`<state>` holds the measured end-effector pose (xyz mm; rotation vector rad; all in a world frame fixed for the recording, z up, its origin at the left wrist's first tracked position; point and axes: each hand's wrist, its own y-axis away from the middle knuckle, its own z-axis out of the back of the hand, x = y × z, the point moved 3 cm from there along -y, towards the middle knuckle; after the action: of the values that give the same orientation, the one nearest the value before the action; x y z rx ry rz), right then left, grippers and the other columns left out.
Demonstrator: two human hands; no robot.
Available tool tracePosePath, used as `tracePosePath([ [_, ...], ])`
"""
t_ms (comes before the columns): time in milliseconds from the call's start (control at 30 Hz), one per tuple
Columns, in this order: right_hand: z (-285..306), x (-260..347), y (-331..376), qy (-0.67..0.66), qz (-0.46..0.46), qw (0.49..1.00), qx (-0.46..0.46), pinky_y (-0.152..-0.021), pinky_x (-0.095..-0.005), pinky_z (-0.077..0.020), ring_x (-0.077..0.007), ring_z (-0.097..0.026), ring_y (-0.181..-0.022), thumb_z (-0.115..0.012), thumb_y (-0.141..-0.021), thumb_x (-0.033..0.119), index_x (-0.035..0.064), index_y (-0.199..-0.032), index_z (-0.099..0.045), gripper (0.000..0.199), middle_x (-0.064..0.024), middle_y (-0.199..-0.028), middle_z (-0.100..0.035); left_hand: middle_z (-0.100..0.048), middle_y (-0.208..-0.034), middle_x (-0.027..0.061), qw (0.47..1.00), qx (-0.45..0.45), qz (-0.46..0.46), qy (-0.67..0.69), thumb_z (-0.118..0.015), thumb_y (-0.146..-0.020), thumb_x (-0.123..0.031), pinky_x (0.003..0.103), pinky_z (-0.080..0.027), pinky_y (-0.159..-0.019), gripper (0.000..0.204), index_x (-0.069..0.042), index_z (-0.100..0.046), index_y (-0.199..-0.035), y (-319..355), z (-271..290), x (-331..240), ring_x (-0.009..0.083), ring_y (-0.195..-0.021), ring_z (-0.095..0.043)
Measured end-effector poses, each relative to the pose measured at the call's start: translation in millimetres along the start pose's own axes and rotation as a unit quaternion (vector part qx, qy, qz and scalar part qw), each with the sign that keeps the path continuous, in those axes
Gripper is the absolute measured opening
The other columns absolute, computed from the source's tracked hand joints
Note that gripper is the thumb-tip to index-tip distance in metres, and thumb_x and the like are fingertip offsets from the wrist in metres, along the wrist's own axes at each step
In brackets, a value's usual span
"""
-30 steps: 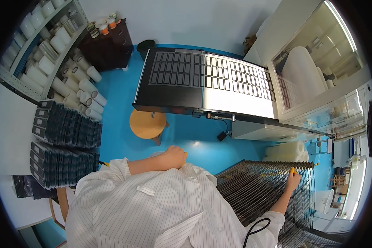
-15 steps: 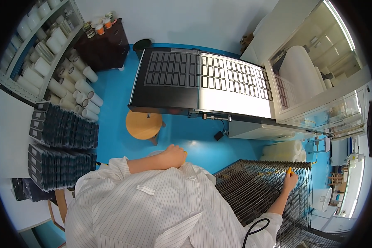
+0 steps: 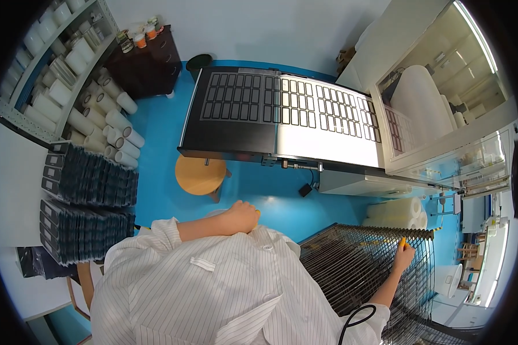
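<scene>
You stand over blue floor; round wooden stool below; shelving with white rolls at your left; white wall ahead.

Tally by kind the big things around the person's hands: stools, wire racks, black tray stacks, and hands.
Round wooden stool: 1
Wire rack: 1
Stacks of black trays: 2, upper and lower
Hands: 2, left hand closed at the chest, right hand on the rack's top edge
Total: 6

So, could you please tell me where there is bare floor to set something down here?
Free: blue floor between the round wooden stool and the black wire rack. Crowded: white rolls and dark tray stacks on the left.
</scene>
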<state>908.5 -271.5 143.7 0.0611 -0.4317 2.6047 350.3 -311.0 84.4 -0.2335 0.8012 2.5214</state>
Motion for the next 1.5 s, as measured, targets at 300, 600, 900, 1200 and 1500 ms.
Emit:
tracePosePath([
  [300, 0.1, -3.3, -1.4, -0.002, -0.007, 1.000, 0.012, -0.067, -0.0407, -0.0418, -0.0328, -0.054, -0.076, -0.057, -0.081, 0.037, 0.0013, -0.085, -0.064, 0.036, -0.0166, -0.086, -0.052, -0.060, -0.087, 0.0150, 0.995, -0.094, -0.024, -0.011, -0.055, -0.073, -0.015, 0.038, -0.041, -0.070, 0.024, 0.000, -0.059, -0.091, -10.4, -6.1, 1.6, 0.0274, -0.083, -0.056],
  [600, 2.0, 0.0, -0.3, 0.028, -0.007, 0.999, 0.019, -0.069, -0.0388, -0.0444, -0.0298, -0.056, -0.077, -0.054, -0.077, 0.020, 0.0019, -0.089, -0.063, 0.023, -0.0125, -0.095, -0.052, -0.058, -0.095, 0.0153, 0.999, -0.024, -0.021, -0.033, -0.048, -0.084, -0.019, 0.037, -0.042, -0.074, 0.032, -0.002, -0.056, -0.110, -8.8, 10.7, -6.8, 0.0284, -0.089, -0.056],
  [900, -0.8, -0.8, -1.6, 0.009, -0.016, 1.000, 0.024, -0.069, -0.0389, -0.0440, -0.0296, -0.056, -0.078, -0.055, -0.078, 0.022, 0.0022, -0.089, -0.063, 0.024, -0.0127, -0.094, -0.052, -0.058, -0.092, 0.0154, 0.998, -0.040, -0.031, -0.039, -0.048, -0.084, -0.022, 0.037, -0.042, -0.072, 0.032, -0.002, -0.057, -0.108, -6.0, 5.0, -6.6, 0.0279, -0.088, -0.056],
  [1200, -9.0, -12.8, -5.0, 0.001, -0.003, 1.000, 0.010, -0.068, -0.0397, -0.0414, -0.0309, -0.054, -0.078, -0.058, -0.080, 0.036, 0.0036, -0.086, -0.064, 0.034, -0.0138, -0.089, -0.052, -0.059, -0.094, 0.0153, 0.999, -0.023, -0.010, -0.038, -0.048, -0.084, -0.023, 0.037, -0.042, -0.073, 0.034, -0.003, -0.056, -0.111, -1.4, 2.4, -7.5, 0.0284, -0.088, -0.055],
  [1500, -8.3, -14.7, -4.3, -0.019, -0.013, 1.000, 0.022, -0.066, -0.0411, -0.0420, -0.0313, -0.055, -0.074, -0.059, -0.079, 0.034, 0.0032, -0.087, -0.065, 0.032, -0.0148, -0.089, -0.052, -0.058, -0.094, 0.0156, 0.998, -0.046, -0.024, -0.019, -0.048, -0.085, -0.023, 0.038, -0.042, -0.072, 0.036, -0.003, -0.056, -0.114, 3.6, -4.6, -8.7, 0.0289, -0.087, -0.055],
])
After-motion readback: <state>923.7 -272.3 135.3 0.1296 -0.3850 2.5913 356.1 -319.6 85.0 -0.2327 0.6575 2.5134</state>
